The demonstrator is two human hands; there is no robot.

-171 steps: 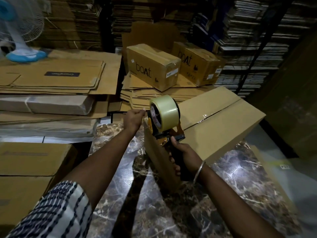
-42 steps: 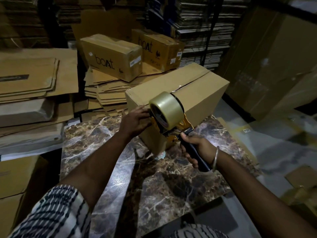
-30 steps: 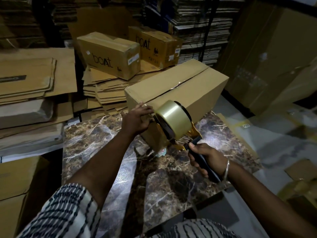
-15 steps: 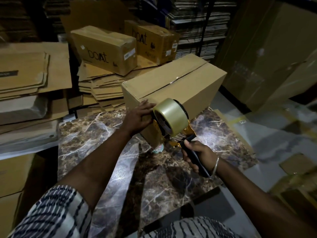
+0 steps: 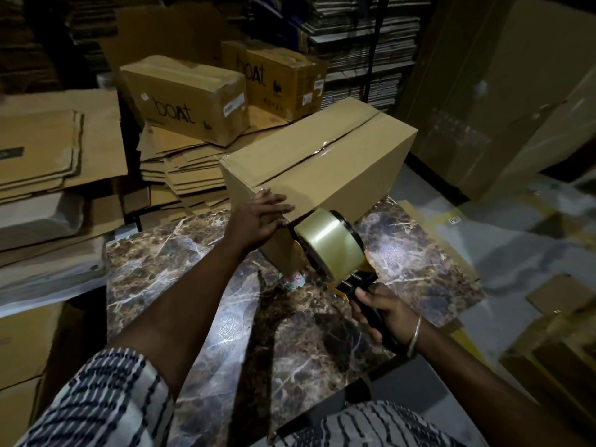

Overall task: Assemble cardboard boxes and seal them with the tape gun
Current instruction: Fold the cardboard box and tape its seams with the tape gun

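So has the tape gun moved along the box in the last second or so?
Yes. The tape gun has dropped from the top edge of the cardboard box down its near end, toward the marble table.

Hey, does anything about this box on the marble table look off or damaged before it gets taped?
The cardboard box has its top seam untaped; midway along, the flap edge looks slightly nicked and lifted. The left hand presses its near corner while the right hand holds the tape gun against the near end.

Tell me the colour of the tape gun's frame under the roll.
Yellow-orange, on the tape gun; seen in the head view.
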